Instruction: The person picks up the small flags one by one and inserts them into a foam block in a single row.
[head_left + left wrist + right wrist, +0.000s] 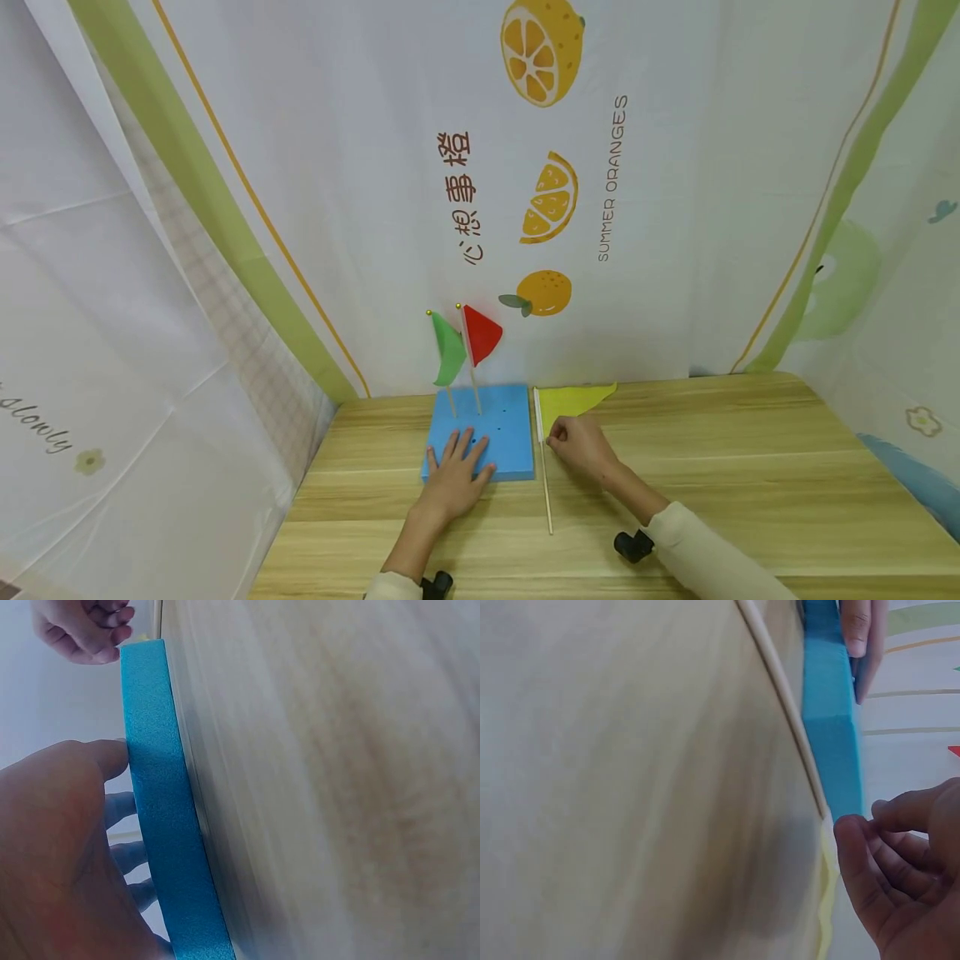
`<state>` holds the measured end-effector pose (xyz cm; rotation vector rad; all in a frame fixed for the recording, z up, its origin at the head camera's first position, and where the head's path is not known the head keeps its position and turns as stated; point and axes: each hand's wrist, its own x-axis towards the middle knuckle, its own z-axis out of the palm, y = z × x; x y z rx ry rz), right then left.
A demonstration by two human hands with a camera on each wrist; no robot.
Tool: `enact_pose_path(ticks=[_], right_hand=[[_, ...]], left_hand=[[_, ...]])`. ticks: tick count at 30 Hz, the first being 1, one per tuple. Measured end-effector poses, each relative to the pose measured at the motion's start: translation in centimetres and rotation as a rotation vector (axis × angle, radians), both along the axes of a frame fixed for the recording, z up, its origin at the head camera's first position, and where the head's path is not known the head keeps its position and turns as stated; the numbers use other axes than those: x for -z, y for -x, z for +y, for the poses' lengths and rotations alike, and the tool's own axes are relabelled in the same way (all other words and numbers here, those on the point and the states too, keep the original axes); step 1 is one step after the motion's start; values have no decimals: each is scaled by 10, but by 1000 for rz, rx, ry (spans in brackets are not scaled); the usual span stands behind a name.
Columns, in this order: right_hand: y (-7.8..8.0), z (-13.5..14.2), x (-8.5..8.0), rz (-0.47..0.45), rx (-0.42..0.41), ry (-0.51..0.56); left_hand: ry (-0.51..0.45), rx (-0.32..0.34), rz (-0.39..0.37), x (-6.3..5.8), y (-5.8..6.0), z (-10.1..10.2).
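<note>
My left hand point(453, 479) rests spread on the near left part of a blue foam block point(513, 446); in the left wrist view the thumb lies along its top edge. A green flag point(448, 350) and a red flag point(482, 335) stand on sticks in the block, gold beads at their tops. Right of the block a yellow flag point(573, 402) lies on the table, its wooden stick point(780, 690) pointing toward me. My right hand point(581, 450) has curled fingers, tips right beside the stick at the flag's lower edge; I cannot tell whether they pinch it.
Small dark holes dot the block's top. The wood-grain table point(720, 483) reaches back to a white curtain point(360, 208) printed with oranges. Other cloth hangs at both sides. A black wrist mount point(633, 546) sits by the right sleeve.
</note>
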<state>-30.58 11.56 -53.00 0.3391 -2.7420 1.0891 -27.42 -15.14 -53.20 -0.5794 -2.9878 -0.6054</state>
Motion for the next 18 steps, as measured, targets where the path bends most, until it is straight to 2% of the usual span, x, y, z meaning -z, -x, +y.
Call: enact_pose_path(ticks=[9,18], right_hand=[[-4,-10,14,-15,7,-16],[-9,-18,18,-19,16,-34]], left_hand=[[2,-1,4,0,1,-1],[-6,4,4,2,2,-1]])
